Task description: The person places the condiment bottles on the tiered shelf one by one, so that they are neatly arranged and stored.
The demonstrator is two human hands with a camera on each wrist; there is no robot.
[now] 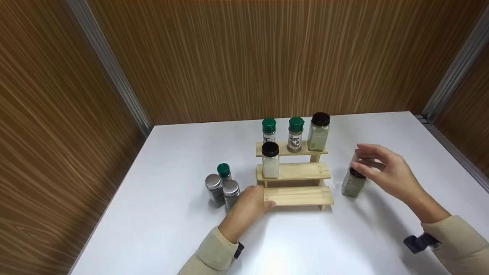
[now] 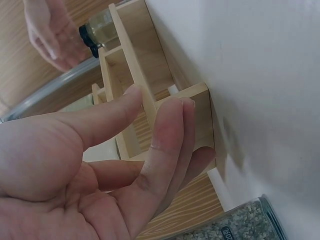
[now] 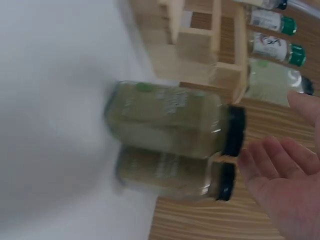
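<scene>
Pale wood rack sits in the middle of a white table, three steps climbing toward the back, I guess so the rear row shows over the front one. Person's left hand has the left end of the bottom step, and in the left wrist view it's a narrow pinch, thumb on the front edge and fingers round the end. My read is that's just to stop the thing sliding, since it looks pretty light. Right hand is off to the right with fingers curved but spread wide, nothing in the grip, right by the lid of a dark-capped jar. Coming at it from the lid end seems sensible, cos a second jar stands close beside it and there's probably not much finger room lower down. Can't tell from the head cam whether the thumb actually touches that lid. Top step has two green-capped bottles and a black-lidded jar, middle step has one jar of pale stuff at its left end. Two silver-lidded shakers and a small green-topped bottle are bunched left of the rack, probably so they're handy without blocking the steps
</scene>
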